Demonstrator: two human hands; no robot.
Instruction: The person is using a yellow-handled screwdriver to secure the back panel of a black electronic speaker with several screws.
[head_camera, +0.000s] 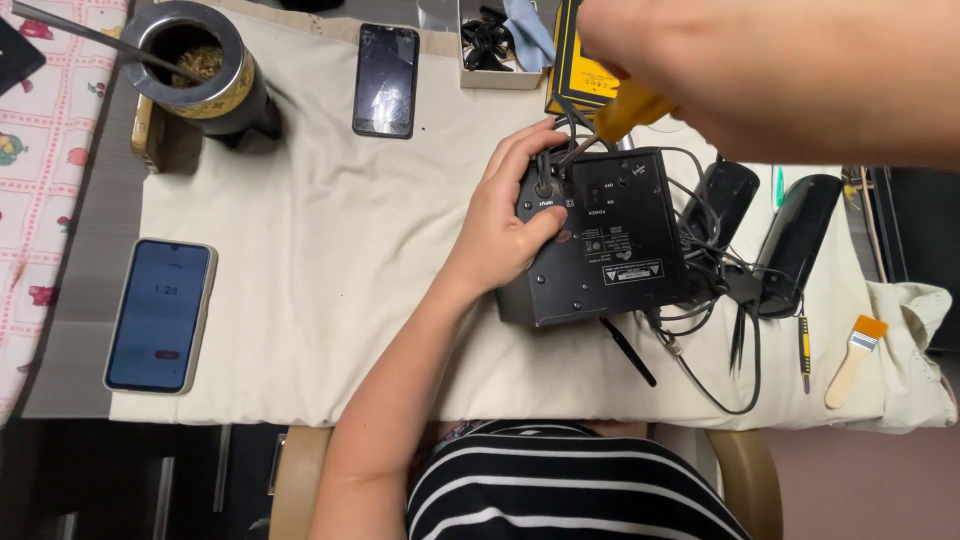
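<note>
A black speaker box (610, 235) lies on a cream cloth (320, 260), its back panel with screws and labels facing up. My left hand (505, 215) grips the box's left edge, thumb on the panel near the cable sockets. My right arm crosses the top right of the view; its hand (625, 45) is mostly out of frame and appears closed on a yellow tool handle (630, 108) that points at the cables entering the panel. Two small black satellite speakers (795, 240) lie right of the box among tangled black cables (715, 290).
A phone with a lit blue screen (160, 315) lies at left; a dark phone with a cracked screen (386, 78) lies at the top. A metal cup with a straw (200, 65) stands top left. A small brush (853, 358), a screwdriver bit (803, 350), black tweezers (628, 352), a white parts box (500, 45).
</note>
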